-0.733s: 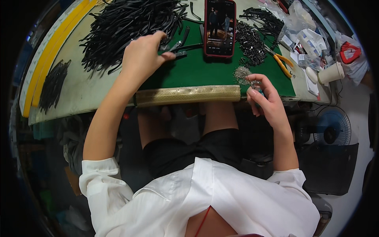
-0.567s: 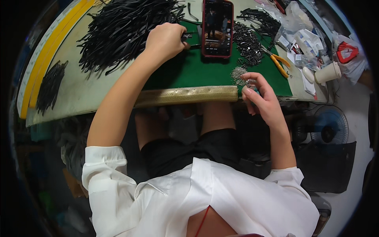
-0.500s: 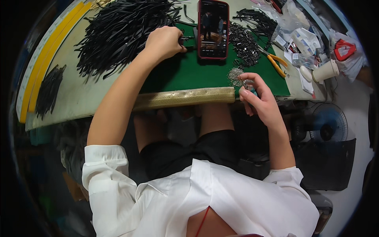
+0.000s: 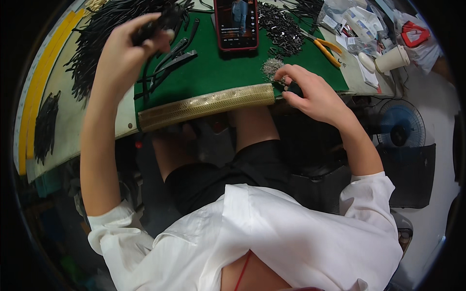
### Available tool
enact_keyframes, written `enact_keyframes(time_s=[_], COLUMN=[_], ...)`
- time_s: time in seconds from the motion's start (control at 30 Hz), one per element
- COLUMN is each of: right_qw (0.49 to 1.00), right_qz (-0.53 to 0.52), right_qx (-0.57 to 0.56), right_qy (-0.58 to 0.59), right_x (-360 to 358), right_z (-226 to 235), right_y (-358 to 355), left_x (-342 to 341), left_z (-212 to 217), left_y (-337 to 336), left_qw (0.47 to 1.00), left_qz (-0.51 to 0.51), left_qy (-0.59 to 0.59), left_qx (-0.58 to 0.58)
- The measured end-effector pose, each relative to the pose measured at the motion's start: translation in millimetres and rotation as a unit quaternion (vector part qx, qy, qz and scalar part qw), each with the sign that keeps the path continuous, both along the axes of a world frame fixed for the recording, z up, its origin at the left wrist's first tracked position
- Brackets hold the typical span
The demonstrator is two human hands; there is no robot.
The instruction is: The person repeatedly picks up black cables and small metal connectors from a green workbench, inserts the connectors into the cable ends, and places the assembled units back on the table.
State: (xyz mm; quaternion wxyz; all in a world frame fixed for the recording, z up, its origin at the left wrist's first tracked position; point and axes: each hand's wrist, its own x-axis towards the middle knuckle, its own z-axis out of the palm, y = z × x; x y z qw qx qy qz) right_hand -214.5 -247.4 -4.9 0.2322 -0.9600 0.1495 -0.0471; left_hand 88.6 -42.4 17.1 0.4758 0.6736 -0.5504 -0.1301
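In the upper left of the frame the left hand is raised above the green mat, its fingers curled tight around a small bunch of black strips that stick out past the thumb toward the top of the picture. More black strips lie loose on the mat just right of and below that hand, and a big heap of them spreads behind it along the upper left edge.

Right of centre, the right hand rests at the near edge of the mat, by the end of the gold padded strip. Its fingers are bent and pinched together; its fingertips touch a little pile of small metal parts. Whether it grips one is too small to tell.

A phone lies at the top centre.
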Motion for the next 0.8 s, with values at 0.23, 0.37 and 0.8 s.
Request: enact_keyframes(time_s=[0.23,0.37,0.8], right_qw=[0.997,0.996,0.996], right_qz=[0.025,0.036,0.05], right_qx=[-0.051,-0.058,-0.051], right_qy=[0.043,0.06,0.053], right_x=[8.2,11.2,11.5], right_z=[2.4,6.1,7.1], right_y=[0.4,0.8,0.6], left_x=[-85.4,-90.0,-91.0], left_z=[-28.2,-45.7,-54.4], left_y=[44.4,41.1,41.1], left_qw=[0.941,0.945,0.938], left_qz=[-0.038,-0.029,-0.018], left_qy=[0.337,0.323,0.339], left_qx=[0.003,0.035,0.069])
